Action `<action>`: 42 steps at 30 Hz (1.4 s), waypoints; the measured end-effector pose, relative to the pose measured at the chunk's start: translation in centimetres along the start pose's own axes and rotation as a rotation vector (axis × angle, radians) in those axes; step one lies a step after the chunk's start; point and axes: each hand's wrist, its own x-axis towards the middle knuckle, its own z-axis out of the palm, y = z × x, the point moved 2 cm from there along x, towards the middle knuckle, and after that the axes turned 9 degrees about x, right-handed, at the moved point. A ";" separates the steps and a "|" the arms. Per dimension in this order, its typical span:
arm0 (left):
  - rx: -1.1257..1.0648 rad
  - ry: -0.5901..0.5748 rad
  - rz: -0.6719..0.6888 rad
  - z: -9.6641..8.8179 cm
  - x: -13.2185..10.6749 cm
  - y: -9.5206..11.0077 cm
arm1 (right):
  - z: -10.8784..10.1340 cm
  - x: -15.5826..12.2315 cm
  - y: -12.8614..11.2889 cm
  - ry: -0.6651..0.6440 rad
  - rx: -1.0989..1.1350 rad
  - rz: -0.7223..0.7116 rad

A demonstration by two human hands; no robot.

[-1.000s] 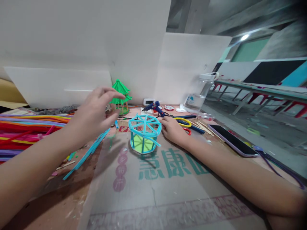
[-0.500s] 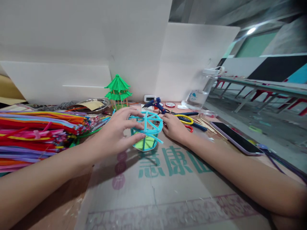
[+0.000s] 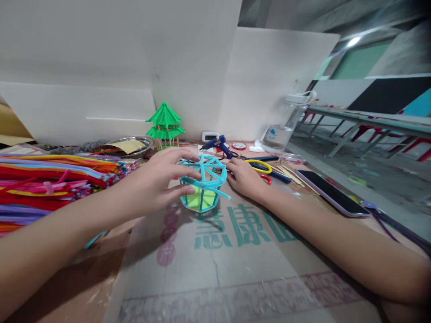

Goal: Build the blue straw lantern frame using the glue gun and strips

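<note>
A small cage-like frame of light-blue pipe cleaners (image 3: pixel 209 183), with a yellow-green base, is near the middle of the cardboard. One loose blue end sticks out at its lower right. My left hand (image 3: pixel 161 179) curls around the frame's left side, thumb below and fingers above its upper ring. Whether the base touches the cardboard is hard to tell. Just right of the frame, my right hand (image 3: pixel 244 178) rests low with its fingers forward, fingertips partly hidden near the frame's edge. Yellow-handled scissors (image 3: pixel 261 167) lie beside that hand.
Bundles of coloured pipe cleaners (image 3: pixel 43 188) fill the left. Behind stand a green pagoda model (image 3: pixel 164 121), a blue glue gun (image 3: pixel 217 144), a small digital clock (image 3: pixel 210 136) and a water bottle (image 3: pixel 281 125). Wooden sticks (image 3: pixel 289 174) and a phone (image 3: pixel 332 193) lie right, on the printed cardboard's (image 3: pixel 235 269) far side.
The blue frame has shifted slightly left along with my left hand, whose thumb has drawn back a little. My right hand stays in nearly the same place.
</note>
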 end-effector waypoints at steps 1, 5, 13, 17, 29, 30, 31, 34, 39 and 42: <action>0.009 -0.004 -0.013 -0.5 0.0 -0.1 | 0.0 0.0 0.0 0.002 0.006 -0.003; 0.009 0.034 -0.140 -2.5 0.2 0.1 | 0.0 -0.1 0.0 -0.001 0.014 -0.009; -0.026 0.109 -0.232 -2.9 -0.1 -0.3 | 0.0 0.0 0.0 -0.009 0.009 -0.012; -0.029 0.101 -0.283 -3.0 -0.4 -0.9 | 0.1 0.0 0.1 -0.013 0.014 -0.007; 0.436 -0.241 -0.435 -2.3 -0.7 -5.2 | -0.1 0.0 -0.1 -0.020 0.015 0.009; 0.370 -0.303 -0.438 -1.8 -0.7 -5.5 | -0.1 0.0 0.0 -0.020 0.009 0.009; 0.296 -0.368 -0.438 -1.3 -0.8 -5.5 | -0.1 0.0 0.0 -0.019 0.005 0.007; 0.130 -0.519 -0.450 -0.2 -0.6 -5.0 | 0.0 0.0 0.1 -0.010 0.013 -0.008; -0.017 -0.494 -0.445 0.9 -0.1 -3.7 | -0.1 0.0 0.0 -0.015 0.017 -0.003; -0.083 -0.363 -0.437 1.3 -0.1 -3.6 | -0.2 0.0 -0.1 -0.010 0.010 -0.002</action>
